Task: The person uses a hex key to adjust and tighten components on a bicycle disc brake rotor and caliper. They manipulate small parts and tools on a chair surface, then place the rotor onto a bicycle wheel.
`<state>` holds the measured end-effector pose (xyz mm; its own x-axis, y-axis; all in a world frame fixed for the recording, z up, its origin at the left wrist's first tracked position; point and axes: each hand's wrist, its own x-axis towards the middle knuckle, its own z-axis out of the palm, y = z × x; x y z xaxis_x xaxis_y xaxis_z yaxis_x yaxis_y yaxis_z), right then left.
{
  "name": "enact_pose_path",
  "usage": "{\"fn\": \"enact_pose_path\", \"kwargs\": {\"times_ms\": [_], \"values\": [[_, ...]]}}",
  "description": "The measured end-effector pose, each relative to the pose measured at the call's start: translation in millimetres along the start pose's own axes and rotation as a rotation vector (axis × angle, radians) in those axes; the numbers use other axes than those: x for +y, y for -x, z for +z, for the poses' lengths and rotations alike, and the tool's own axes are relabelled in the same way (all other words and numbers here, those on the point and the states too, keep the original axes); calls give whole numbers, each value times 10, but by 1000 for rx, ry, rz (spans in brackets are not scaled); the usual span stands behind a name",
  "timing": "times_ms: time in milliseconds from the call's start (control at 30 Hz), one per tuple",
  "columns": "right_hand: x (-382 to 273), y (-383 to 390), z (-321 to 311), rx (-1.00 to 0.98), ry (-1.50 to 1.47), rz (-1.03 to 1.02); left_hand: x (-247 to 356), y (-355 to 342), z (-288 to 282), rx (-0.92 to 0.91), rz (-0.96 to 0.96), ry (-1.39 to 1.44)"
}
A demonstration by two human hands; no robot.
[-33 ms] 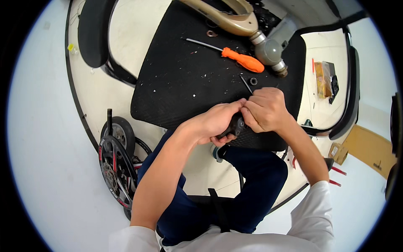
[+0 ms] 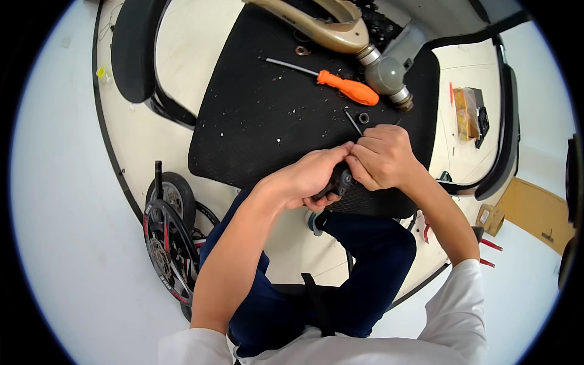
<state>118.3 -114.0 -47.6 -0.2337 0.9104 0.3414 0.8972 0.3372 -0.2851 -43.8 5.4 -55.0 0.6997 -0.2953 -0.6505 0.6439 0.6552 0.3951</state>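
My left hand (image 2: 311,176) is wrapped round a dark, rounded part (image 2: 342,182), whose kind I cannot make out. Right against it, my right hand (image 2: 383,157) is closed in a fist; whatever it grips is hidden by the fingers. Both hands are over the near edge of a black chair seat (image 2: 243,134). A thin dark rod (image 2: 352,121) shows just beyond my right knuckles, its other end out of sight. Beside the rod lies a small black ring (image 2: 364,117). Farther off is a screwdriver (image 2: 348,87) with an orange handle.
A tan fork-shaped frame part (image 2: 328,33) with a grey rounded joint (image 2: 385,74) lies across the seat's far side. Armrests (image 2: 135,55) flank the seat. Bicycle parts (image 2: 164,243) stand at the left. At the right are a small cardboard box (image 2: 490,219) and flat cardboard (image 2: 535,213).
The seat and the things on it appear slightly farther left in the picture. Both hands keep the same grip, close together.
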Motion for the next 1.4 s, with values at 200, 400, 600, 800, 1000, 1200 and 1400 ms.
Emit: {"fn": "enact_pose_path", "kwargs": {"times_ms": [200, 400, 600, 800, 1000, 1200, 1400], "values": [[-38, -199, -168, 31, -20, 207, 75, -54, 108, 134, 229, 87], [-394, -45, 51, 664, -14, 844, 104, -91, 69, 236, 471, 54], [-219, -83, -2, 800, -1189, 1100, -44, -202, 92, 400, 728, -507], [-635, -254, -221, 515, -561, 742, 13, -258, 96, 497, 685, -440], [-604, 144, -145, 151, -50, 765, 129, -220, 9, 378, 609, 87], [-293, 79, -108, 438, -469, 889, 102, -237, 188, 255, 559, 22], [-527, -13, -222, 388, -421, 613, -3, -348, 179, 293, 578, -113]]}}
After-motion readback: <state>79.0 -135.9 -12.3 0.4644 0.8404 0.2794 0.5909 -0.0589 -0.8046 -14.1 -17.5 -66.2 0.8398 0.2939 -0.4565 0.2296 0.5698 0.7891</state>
